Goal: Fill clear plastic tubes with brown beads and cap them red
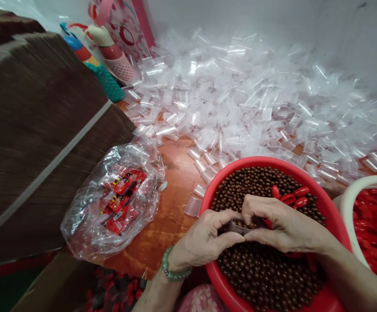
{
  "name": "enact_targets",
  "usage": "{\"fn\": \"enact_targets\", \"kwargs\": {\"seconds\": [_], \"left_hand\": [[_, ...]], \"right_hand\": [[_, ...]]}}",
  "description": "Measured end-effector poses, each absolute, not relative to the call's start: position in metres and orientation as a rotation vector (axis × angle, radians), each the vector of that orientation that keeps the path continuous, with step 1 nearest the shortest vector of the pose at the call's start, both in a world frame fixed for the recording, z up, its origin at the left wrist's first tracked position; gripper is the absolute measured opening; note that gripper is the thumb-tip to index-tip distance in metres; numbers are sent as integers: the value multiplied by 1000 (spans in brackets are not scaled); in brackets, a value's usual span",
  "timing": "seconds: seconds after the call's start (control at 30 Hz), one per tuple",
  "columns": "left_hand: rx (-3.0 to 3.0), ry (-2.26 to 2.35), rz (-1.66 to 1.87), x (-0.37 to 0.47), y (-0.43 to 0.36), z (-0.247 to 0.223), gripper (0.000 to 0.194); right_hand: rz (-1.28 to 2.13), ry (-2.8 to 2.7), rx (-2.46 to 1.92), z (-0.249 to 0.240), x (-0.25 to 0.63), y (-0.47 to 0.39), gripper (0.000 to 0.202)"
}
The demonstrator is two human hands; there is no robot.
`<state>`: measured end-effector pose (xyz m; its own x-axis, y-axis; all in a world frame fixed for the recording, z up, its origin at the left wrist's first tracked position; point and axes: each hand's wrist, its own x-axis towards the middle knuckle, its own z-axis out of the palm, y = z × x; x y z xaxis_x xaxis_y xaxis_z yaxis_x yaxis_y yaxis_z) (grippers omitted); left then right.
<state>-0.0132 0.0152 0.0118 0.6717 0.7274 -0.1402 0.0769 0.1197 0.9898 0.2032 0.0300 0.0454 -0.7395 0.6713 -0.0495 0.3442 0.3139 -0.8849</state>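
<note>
Over a red basin (210,196) full of small brown balls, my two hands meet around a clear plastic sleeve (236,228) with a few brown balls in its mouth. My left hand (204,237), with a green bead bracelet at the wrist, pinches the sleeve's left side between thumb and fingers. On the right side, my right hand (274,223) closes on the same sleeve with thumb and forefinger. Some red plastic pieces (300,202) lie on the balls beyond my right hand, and a bit of red shows beneath its fingers.
Clear sleeves (227,99) are heaped across the back. A plastic bag (120,203) with red packets lies left of the basin, beside strapped brown cardboard (45,130). Bottles (110,52) stand behind it. At right is a white tub (347,208) of red pieces; more red pieces sit below the table.
</note>
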Motion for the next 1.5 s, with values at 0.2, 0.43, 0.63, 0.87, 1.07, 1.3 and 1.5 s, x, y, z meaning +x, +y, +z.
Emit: {"fn": "enact_targets", "kwargs": {"seconds": [0.2, 0.43, 0.63, 0.87, 1.07, 1.3, 1.5], "left_hand": [[1309, 716, 555, -14, 16, 15, 25], [965, 697, 766, -17, 16, 7, 27], [1079, 891, 863, -10, 12, 8, 20], [1150, 930, 873, -7, 11, 7, 16], [1147, 940, 883, -4, 11, 8, 17], [1130, 893, 884, -5, 9, 8, 17], [1037, 901, 866, 9, 5, 11, 12]], "right_hand": [[1436, -2178, -936, 40, 203, 30, 26], [1412, -2246, -998, 49, 213, 25, 20], [887, -2385, -1402, 54, 245, 23, 18], [769, -2655, -1661, 35, 244, -5, 3], [481, -2683, -1849, 17, 224, -15, 10], [833, -2305, -1842, 15, 232, -11, 6], [1341, -1272, -1589, 22, 234, -4, 32]]}}
